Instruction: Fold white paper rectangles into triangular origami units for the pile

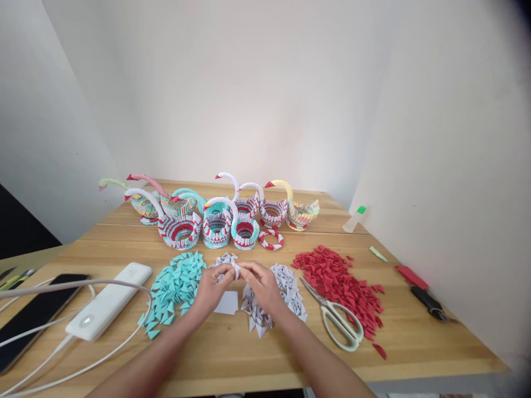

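The left hand (213,283) and right hand (264,284) are nearly closed, fingertips pinching a small white paper piece (237,270) between them, above the table (290,362) — its folding looks unfinished, though the fingers hide much of it. Behind stand paper swans (180,231), seemingly complete, beside a red-and-white ring (271,240). The turquoise (176,287), pale (291,290) and red pieces (342,282) lie loose, unjoined.

Scissors (343,327) just beside triangle pile (342,279), swans (244,232) behind.
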The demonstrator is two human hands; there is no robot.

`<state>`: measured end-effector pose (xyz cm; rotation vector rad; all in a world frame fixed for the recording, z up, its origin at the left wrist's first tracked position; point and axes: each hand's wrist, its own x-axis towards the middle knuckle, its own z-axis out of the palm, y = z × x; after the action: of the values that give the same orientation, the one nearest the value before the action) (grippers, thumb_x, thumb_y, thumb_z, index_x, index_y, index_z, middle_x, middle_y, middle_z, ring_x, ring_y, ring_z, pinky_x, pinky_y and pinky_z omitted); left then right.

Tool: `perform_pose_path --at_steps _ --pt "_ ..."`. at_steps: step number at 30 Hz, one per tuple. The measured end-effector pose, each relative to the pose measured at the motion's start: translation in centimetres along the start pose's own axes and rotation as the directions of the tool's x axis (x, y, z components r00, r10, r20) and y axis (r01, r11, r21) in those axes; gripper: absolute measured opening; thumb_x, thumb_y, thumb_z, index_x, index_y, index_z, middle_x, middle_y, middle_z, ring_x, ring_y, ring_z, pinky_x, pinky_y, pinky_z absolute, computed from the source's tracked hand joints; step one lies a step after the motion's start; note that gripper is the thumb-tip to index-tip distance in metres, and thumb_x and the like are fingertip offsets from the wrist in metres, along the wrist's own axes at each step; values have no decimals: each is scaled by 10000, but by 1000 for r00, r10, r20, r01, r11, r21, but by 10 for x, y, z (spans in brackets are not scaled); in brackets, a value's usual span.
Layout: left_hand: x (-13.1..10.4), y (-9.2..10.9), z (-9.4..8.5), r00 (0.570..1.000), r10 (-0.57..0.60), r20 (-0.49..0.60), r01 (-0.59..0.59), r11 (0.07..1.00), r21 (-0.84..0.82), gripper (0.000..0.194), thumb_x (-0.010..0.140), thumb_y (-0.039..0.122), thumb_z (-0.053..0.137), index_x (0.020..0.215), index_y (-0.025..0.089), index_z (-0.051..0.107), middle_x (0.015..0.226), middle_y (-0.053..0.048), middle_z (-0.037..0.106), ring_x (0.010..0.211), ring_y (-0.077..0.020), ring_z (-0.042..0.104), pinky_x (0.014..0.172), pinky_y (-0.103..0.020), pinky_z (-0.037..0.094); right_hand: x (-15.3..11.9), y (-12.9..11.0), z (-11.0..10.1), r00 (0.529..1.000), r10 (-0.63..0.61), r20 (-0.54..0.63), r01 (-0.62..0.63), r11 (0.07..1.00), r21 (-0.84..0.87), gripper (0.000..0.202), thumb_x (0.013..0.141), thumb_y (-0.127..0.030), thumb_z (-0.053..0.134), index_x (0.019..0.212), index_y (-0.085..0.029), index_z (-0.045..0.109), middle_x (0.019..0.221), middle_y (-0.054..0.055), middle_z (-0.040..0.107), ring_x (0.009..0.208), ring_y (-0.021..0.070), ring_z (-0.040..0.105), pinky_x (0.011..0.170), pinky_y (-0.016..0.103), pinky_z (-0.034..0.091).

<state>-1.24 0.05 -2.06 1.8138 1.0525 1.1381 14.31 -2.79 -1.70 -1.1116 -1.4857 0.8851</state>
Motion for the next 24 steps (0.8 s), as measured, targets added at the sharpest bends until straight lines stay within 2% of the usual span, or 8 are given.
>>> perform_pose_path --at_steps 3,6,16,24 --pt "1 5 0 996 -58 71 61 997 -36 242 775 258 488 571 159 573 581 10 589 610 -150 549 614 -218 415 4 1 -3 994 109 -13 -107 989 101 146 819 -288 599 814 -168 682 745 15 651 709 151 592 677 241 452" --pt "2 6 0 990 -95 102 102 992 -68 242 762 273 486 563 156 557 578 5 578 612 -149 533 614 -220 399 6 2 -4 985 175 -7 -171 969 178 132 773 -284 644 788 -155 666 700 4 634 662 137 569 643 230 438" --pt "2 7 -1 988 -108 109 117 990 -73 257 761 291 507 552 152 561 562 4 565 594 -143 510 594 -221 373 5 1 -4 979 195 59 -203 956 214 148 777 -303 641 795 -156 659 726 11 631 681 138 576 657 233 439" --pt "3 2 -4 993 -98 70 110 975 -193 215 783 330 575 704 152 666 659 -15 621 666 -163 549 652 -233 413 6 -1 -3 978 209 11 -206 955 214 170 761 -329 639 778 -160 645 689 5 626 641 136 576 642 243 453"
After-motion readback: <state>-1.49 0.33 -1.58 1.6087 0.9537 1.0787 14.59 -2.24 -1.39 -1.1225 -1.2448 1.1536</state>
